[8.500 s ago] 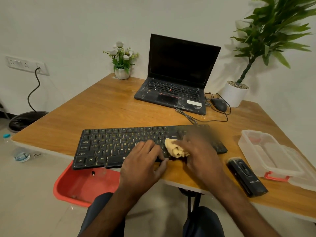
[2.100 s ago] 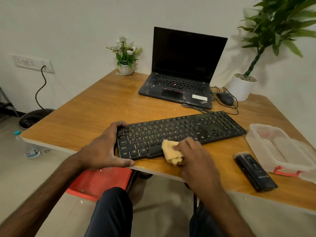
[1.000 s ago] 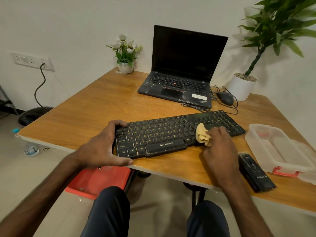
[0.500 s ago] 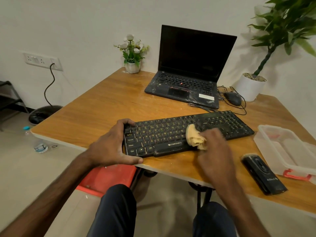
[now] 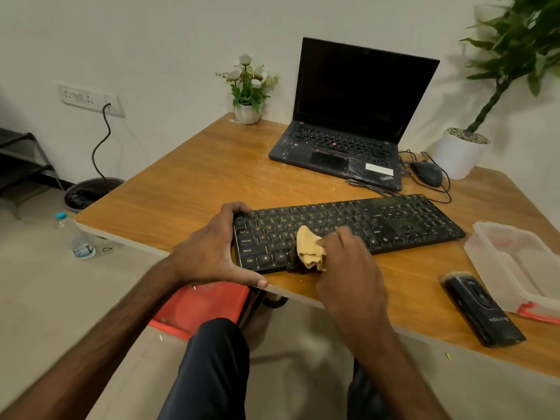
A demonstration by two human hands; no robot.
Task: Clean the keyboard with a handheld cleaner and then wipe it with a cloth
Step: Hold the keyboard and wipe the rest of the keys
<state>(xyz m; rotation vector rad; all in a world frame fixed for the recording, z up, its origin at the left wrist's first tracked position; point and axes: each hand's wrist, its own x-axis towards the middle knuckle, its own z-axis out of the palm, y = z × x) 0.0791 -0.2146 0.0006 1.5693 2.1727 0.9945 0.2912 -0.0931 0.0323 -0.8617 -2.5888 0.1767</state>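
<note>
Keyboard (image 5: 394,219): left end clamped in my left hand (image 5: 209,253), unchanged. Cloth (image 5: 307,248): bunched, gripped by my right hand (image 5: 348,268); swept this past second from farther right to keys just beside my left hand. Handheld cleaner (image 5: 481,310): idle, right of both. Wiping pass probably nearly complete.

1 head-worn wide-angle view looks forward and down from above the person's lap, close over the near desk (image 5: 188,189) edge, facing the wall
</note>
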